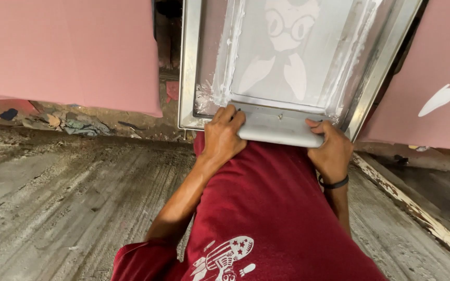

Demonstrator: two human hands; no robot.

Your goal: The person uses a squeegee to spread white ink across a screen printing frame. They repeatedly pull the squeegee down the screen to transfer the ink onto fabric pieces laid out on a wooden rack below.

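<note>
A metal-framed printing screen [189,62] lies flat in front of me, its mesh showing a pale cartoon figure smeared with white ink. A wide grey squeegee [277,129] rests across the screen's near end. My left hand [224,136] grips the squeegee's left end, fingers curled over its top. My right hand [330,151], with a black band at the wrist, grips the right end. My dark red shirt with a white print fills the foreground below.
A pink fabric panel [69,52] lies to the left of the screen. Another pink panel [428,88] on the right carries a white printed figure. Rag scraps [74,124] lie under the left panel. A worn grey wooden floor [53,203] spreads below.
</note>
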